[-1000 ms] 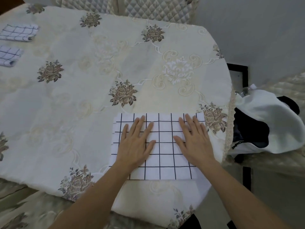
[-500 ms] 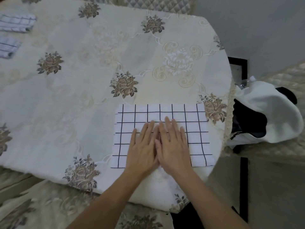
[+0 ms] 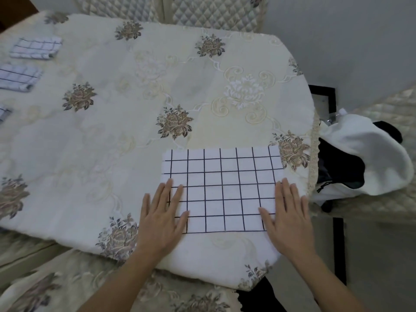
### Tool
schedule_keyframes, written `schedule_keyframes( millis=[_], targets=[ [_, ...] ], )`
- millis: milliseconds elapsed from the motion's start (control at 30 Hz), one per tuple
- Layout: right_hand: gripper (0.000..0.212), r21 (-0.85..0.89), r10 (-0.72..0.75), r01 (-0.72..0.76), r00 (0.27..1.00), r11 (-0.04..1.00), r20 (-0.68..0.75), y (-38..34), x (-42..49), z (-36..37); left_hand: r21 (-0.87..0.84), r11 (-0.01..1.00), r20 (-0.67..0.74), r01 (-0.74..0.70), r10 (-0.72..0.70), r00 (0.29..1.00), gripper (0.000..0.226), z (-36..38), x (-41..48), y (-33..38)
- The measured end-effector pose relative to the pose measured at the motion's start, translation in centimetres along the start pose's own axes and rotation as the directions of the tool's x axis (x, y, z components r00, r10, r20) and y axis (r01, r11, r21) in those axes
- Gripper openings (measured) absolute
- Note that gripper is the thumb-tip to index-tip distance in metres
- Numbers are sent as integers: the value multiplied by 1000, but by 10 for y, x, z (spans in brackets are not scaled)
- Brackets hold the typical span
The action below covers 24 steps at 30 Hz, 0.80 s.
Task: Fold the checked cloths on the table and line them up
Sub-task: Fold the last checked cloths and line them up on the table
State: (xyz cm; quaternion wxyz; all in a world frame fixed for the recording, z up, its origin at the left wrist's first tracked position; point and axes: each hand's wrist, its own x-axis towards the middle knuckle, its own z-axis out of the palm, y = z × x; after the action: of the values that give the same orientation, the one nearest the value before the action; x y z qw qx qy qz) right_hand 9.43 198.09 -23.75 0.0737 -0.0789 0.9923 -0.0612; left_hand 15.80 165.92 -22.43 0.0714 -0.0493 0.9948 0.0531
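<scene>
The table (image 3: 112, 154) bears three folded cloths (image 3: 36, 47) (image 3: 19, 77) (image 3: 3, 113) and one flat cloth (image 3: 222, 190) under two spread hands (image 3: 161, 224) (image 3: 288, 221).

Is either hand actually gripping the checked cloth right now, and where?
Nothing is gripped. The left hand and right hand lie flat on the left and right edges of the checked cloth.

table (image 3: 225, 52) under a cream flowery tablecloth (image 3: 101, 149), one checked cloth (image 3: 222, 190) flat near the front right edge, folded cloths (image 3: 36, 47) lined up down the left side, third one (image 3: 4, 113) mostly cut off
</scene>
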Motion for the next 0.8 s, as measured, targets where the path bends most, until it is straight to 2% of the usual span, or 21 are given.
schedule_keyframes(
  millis=[100,167,267,333,600,733,800],
  targets=[
    [82,18,50,-49,997,999,-55,-19,7,-5,-25,1000,-74,9,-11,997,59,-7,19,13],
    [79,61,10,-4,995,998,-103,-42,21,-7,-33,998,-111,-44,41,993,58,-8,42,30],
    [74,101,-103,117,985,988,-138,-75,55,-4,-45,993,-78,-110,106,991,65,-3,77,53],
    [74,97,-119,131,986,987,-120,-81,76,1,-50,994,-49,-101,98,994,66,2,92,56],
    [81,-8,-1,0,994,1000,-107,-12,81,-4,-49,995,-57,84,-87,995,68,0,87,-6],
    [87,-49,-8,5,999,999,-48,-5,81,-13,-90,982,-30,169,-172,985,72,-10,87,-18],
    [87,-39,8,-10,999,999,-49,-8,86,-25,-120,958,-15,261,-265,964,74,-16,81,-23]
  ],
)
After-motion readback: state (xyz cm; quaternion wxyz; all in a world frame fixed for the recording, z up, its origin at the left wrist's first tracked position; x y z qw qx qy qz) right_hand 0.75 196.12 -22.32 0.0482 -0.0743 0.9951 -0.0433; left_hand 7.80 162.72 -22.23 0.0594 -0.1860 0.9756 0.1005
